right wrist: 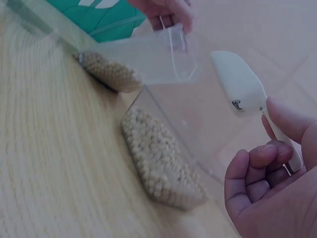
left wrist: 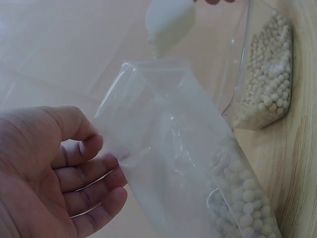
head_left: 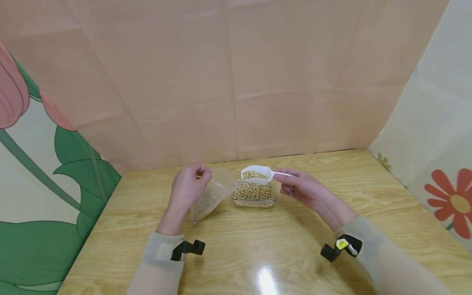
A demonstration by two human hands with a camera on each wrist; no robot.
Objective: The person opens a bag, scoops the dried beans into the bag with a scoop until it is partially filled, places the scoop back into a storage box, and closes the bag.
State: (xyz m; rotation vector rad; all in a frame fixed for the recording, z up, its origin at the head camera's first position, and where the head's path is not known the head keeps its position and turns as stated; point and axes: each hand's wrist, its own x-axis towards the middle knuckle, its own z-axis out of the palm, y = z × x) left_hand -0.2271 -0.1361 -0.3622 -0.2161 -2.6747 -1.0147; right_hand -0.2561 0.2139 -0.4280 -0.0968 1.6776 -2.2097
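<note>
My left hand (head_left: pixel 189 184) pinches the edge of a clear plastic bag (left wrist: pixel 168 134) near its mouth, thumb against curled forefinger. Soybeans (left wrist: pixel 242 198) fill the lower part of the bag, which hangs tilted with its bottom corner at the table. In my right hand (head_left: pixel 304 188) is the handle of a white scoop (head_left: pixel 257 174), held between thumb and fingers. The scoop carries a load of soybeans in the head view and hovers over a clear glass container (right wrist: pixel 161 158), just right of the bag's mouth. More soybeans lie in that container.
Everything stands on a wooden table (head_left: pixel 236 250). Behind it hangs a pinkish sheet (head_left: pixel 236 82). A wall with painted leaves (head_left: pixel 85 172) borders the left side, and one with a red flower (head_left: pixel 459 203) the right.
</note>
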